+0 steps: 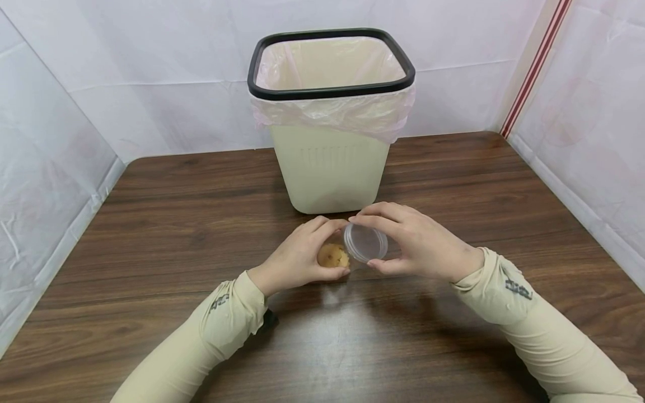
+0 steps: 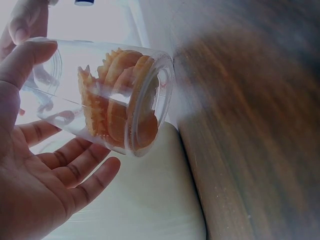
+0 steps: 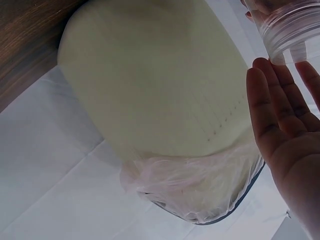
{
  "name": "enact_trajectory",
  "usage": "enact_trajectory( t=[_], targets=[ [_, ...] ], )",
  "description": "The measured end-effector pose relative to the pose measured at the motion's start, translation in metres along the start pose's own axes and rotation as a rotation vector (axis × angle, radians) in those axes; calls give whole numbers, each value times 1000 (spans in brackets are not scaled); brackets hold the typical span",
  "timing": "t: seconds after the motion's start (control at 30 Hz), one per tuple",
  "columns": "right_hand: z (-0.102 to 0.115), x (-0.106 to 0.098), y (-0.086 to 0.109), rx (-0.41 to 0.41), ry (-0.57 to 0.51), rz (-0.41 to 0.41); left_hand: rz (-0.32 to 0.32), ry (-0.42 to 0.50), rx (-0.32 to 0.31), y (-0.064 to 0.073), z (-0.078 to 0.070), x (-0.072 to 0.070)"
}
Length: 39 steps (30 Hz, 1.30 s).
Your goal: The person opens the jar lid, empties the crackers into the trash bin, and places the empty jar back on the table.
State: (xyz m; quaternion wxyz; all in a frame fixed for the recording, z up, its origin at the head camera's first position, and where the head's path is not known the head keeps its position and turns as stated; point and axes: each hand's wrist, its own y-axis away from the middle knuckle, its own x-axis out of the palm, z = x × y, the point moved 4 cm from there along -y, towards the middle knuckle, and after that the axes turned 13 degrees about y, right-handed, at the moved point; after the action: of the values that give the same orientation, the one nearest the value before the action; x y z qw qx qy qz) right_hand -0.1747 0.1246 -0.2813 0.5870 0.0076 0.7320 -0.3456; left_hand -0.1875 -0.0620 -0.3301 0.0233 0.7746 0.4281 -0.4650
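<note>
My left hand (image 1: 297,258) grips a clear plastic jar (image 2: 70,97) between thumb and fingers, the other fingers loosely extended beside it. Inside, at the jar's bottom, lie several round, scalloped yellow-brown biscuits (image 2: 117,95); from the head view they show through the top (image 1: 332,256). Just right of the jar's mouth, my right hand (image 1: 420,243) pinches a round clear lid (image 1: 367,243) by its rim, thumb below and fingers above. The lid is tilted and off the jar's mouth. Whether it touches the jar's rim I cannot tell.
Behind both hands stands a cream waste bin (image 1: 330,168) with a black rim (image 1: 332,94) and a pinkish plastic liner (image 1: 342,115) folded over its edge. The brown wooden table (image 1: 176,224) is bounded by white sheeting (image 1: 166,73) at the back and sides.
</note>
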Motion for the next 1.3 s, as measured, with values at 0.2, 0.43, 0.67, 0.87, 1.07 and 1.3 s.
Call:
enact_trajectory(
  t=[0.2, 0.43, 0.67, 0.87, 1.07, 1.3],
  targets=[
    [0, 0, 0, -14, 5, 4, 1, 4, -5, 0, 0, 0],
    [-1, -2, 0, -14, 3, 14, 1, -2, -5, 0, -1, -1],
    [-1, -2, 1, -7, 6, 32, -1, -2, 1, 0, -1, -1],
    [-1, -3, 2, -15, 9, 36, 3, 1, -6, 0, -2, -1],
    [-1, -3, 2, -30, 17, 30, 5, 2, -9, 0, -1, -1],
    [-1, -3, 2, -68, 29, 10, 10, 10, -12, 0, -1, -1]
  ],
)
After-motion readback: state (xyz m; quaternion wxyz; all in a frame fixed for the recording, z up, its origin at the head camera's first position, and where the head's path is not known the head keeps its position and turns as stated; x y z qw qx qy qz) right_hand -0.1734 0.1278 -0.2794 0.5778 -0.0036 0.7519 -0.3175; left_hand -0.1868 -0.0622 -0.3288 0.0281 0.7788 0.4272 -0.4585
